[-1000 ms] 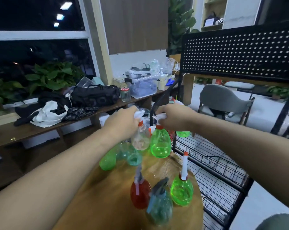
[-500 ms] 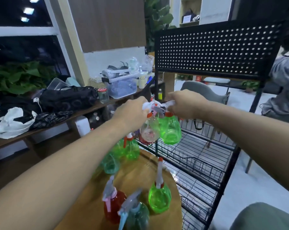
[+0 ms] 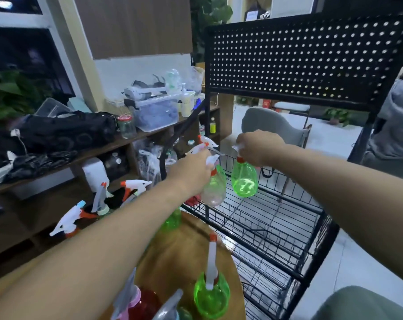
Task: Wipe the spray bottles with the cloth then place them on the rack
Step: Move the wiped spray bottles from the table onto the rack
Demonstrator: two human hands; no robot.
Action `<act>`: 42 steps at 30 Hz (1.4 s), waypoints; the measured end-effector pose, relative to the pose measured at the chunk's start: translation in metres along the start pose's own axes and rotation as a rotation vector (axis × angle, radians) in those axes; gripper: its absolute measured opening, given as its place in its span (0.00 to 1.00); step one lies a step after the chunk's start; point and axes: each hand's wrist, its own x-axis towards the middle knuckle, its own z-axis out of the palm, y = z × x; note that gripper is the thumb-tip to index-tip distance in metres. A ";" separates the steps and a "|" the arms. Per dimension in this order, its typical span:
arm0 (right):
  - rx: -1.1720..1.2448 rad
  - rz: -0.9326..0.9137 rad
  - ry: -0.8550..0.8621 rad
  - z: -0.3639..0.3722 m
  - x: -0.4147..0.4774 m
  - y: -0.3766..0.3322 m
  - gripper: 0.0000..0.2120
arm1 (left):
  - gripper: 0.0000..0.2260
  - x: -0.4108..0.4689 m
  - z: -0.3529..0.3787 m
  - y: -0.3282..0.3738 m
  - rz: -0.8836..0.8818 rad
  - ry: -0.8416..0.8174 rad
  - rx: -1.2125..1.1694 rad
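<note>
Green bottle in the right hand, clear bottle in the left hand: in the head view each hand's fingers curl round a trigger neck, holding both bottles above the upper shelf of the black wire rack, neither yet set down. More bottles wait on the round wooden table, among them a second green bottle and a red bottle. No cloth is visible, so wiping cannot be confirmed; most of the job appears to remain.

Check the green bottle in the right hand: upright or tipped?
Upright. The right hand grips its sprayer head; the green bottle hangs base-down above the rack.
</note>
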 end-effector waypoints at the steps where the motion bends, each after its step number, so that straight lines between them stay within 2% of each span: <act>1: -0.008 0.004 -0.006 0.004 0.005 0.000 0.09 | 0.18 0.003 0.006 -0.003 0.002 -0.003 0.016; 4: -0.027 0.030 -0.023 0.018 0.020 -0.002 0.12 | 0.17 0.012 0.023 -0.009 0.015 -0.036 0.102; 9: -0.028 0.072 -0.020 0.046 0.046 -0.004 0.20 | 0.21 0.018 0.048 -0.019 0.024 -0.164 0.148; 15: -0.113 0.080 0.019 0.067 0.051 -0.009 0.18 | 0.26 0.022 0.057 -0.026 0.027 -0.146 0.146; 20: 0.019 0.134 -0.046 0.085 0.052 -0.002 0.15 | 0.29 0.021 0.059 -0.022 0.008 -0.162 0.158; 27: -0.005 0.166 -0.015 0.064 0.038 0.000 0.26 | 0.29 0.019 0.056 -0.013 -0.018 -0.184 0.118; 32: 0.006 0.088 0.034 0.040 0.021 -0.004 0.24 | 0.33 0.010 0.046 -0.008 -0.033 -0.123 0.158; 38: 0.006 -0.001 0.054 0.018 -0.006 -0.033 0.19 | 0.27 -0.021 0.015 -0.028 -0.052 -0.001 0.171; 42: 0.028 -0.074 0.060 0.012 -0.021 -0.063 0.19 | 0.26 -0.050 -0.008 -0.063 -0.114 0.020 0.218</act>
